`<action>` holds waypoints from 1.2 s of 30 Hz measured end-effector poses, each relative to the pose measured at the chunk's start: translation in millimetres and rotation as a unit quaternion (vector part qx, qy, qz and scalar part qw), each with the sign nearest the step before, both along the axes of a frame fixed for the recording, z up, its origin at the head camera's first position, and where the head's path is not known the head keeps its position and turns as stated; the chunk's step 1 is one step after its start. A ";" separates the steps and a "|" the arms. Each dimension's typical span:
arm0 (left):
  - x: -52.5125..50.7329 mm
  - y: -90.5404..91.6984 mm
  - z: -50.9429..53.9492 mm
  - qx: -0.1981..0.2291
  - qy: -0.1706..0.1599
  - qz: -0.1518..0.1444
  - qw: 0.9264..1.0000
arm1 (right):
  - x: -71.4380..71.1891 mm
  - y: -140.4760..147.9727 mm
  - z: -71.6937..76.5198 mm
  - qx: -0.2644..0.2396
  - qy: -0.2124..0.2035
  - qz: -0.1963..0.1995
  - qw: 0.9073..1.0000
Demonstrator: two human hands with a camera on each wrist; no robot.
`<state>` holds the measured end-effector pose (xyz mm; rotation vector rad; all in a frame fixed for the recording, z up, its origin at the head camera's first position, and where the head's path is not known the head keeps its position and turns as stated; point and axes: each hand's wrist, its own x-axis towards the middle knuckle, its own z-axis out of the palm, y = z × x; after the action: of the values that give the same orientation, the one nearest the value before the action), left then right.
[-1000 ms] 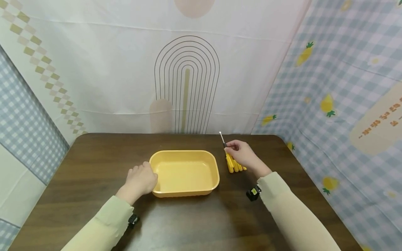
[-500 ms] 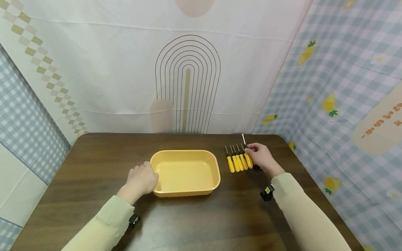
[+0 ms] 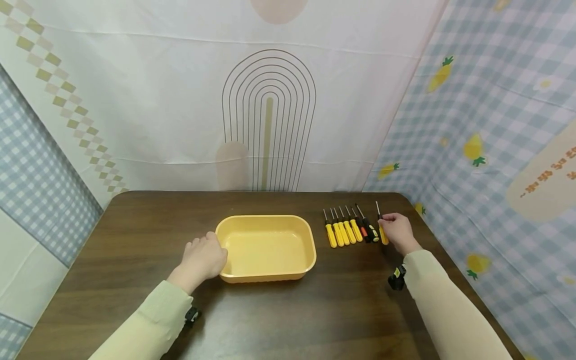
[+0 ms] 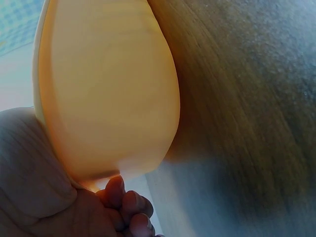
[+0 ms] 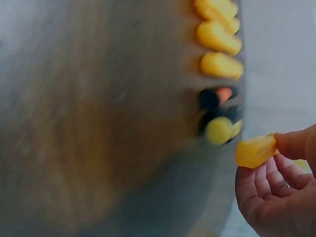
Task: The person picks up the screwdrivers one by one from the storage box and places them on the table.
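My left hand [image 3: 201, 260] grips the left rim of a yellow rectangular bin [image 3: 267, 274]; in the left wrist view, curled fingertips [image 4: 134, 201] show beside the bin's wall [image 4: 113, 89]. My right hand [image 3: 398, 232] pinches a yellow-handled screwdriver [image 3: 383, 236] at the right end of a row, its shaft pointing to the back. Thumb and fingers hold its handle [image 5: 255, 151] in the right wrist view. To its left lie several yellow-handled screwdrivers [image 3: 342, 234], then a black-and-red one [image 3: 363, 231] and a black-and-yellow one [image 3: 372, 233].
The brown wooden table [image 3: 270, 325] ends at a rounded back right corner close to the right hand. A white patterned cloth [image 3: 180, 115] hangs behind it, and a blue checked cloth [image 3: 486, 200] hangs at the right.
My right hand has moved right along the row, letting go of a yellow-handled screwdriver near the middle and now holding one at the right end. The left hand stays on the bin.
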<state>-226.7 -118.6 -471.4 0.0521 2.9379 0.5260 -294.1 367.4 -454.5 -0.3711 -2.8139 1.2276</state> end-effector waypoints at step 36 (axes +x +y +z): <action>0.7 -1.5 1.9 0.009 -0.004 0.001 1.000 | 10.5 21.8 -21.1 0.018 -0.088 0.032 0.995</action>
<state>-226.0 -120.2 -469.5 0.0492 2.9269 0.5518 -283.6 389.2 -475.6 -0.4093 -3.0145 1.2120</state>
